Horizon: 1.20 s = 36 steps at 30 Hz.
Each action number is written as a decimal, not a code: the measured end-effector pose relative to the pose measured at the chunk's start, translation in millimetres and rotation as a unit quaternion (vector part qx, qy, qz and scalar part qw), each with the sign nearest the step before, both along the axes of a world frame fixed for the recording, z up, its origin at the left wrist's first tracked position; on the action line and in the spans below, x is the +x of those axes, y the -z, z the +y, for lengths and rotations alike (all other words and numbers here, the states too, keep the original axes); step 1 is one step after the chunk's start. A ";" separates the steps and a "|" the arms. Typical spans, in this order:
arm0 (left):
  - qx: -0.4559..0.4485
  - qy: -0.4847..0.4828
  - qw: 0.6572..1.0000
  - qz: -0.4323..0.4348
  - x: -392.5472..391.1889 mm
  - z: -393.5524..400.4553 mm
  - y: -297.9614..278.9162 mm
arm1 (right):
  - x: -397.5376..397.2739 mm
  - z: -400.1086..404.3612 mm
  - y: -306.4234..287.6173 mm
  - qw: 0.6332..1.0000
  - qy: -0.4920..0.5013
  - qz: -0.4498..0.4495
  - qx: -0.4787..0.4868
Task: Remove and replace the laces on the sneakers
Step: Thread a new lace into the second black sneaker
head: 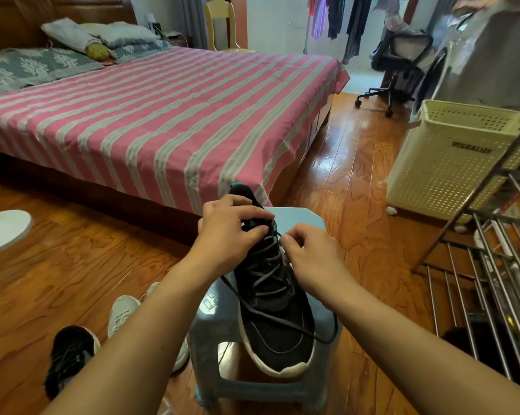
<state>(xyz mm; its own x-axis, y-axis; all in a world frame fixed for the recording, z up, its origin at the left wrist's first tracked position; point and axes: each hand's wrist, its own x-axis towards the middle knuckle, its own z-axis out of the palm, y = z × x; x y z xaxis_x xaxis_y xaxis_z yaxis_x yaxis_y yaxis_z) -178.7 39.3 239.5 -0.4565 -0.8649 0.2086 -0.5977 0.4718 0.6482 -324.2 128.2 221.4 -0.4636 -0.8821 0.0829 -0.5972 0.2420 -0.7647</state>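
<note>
Glossy wooden floor, matt knit sneaker, smooth plastic stool, perforated plastic basket.

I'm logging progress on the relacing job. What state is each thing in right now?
Black sneaker: on the stool, laced.
Lace: loose end trailing over the toe.
Left hand: holding the tongue.
Right hand: pinching the lace.
Stool: upright.
Laundry basket: open-topped.
</note>
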 end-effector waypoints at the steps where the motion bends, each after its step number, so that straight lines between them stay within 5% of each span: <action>1: 0.000 -0.001 1.000 0.003 0.8 -0.3 0.5 | 2.6 0.2 0.8 1.000 0.003 -0.001 -0.004; 7: 0.004 -0.006 1.000 0.001 3.1 -1.3 2.0 | 11.3 3.1 4.2 1.000 0.012 0.000 -0.027; 12: -0.005 -0.004 1.000 -0.009 1.8 -2.4 4.1 | 19.3 9.5 3.6 0.989 -0.006 0.120 -0.081; 18: -0.003 0.006 1.000 0.014 -0.5 -0.9 10.8 | 24.3 0.1 3.0 0.996 0.072 0.038 -0.034; 26: 0.037 0.037 0.997 0.060 2.6 -4.5 9.3 | 10.3 -8.4 -7.1 0.985 -0.005 0.169 -0.026; 32: 0.092 0.064 0.990 0.083 2.0 -4.5 0.7 | -11.3 -18.4 -9.1 0.992 -0.117 -0.033 -0.025; 36: 0.063 0.027 0.994 0.088 -6.3 -1.9 -16.0 | -21.5 -17.9 -10.4 0.982 -0.184 0.036 -0.037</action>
<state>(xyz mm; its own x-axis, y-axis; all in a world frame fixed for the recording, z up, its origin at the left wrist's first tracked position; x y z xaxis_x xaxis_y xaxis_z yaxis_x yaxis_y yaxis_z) -185.1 37.4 255.5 -0.4685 -0.8647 0.1811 -0.4453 0.4083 0.7969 -345.7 110.2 231.8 -0.1063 -0.9789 0.1744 -0.6867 -0.0545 -0.7249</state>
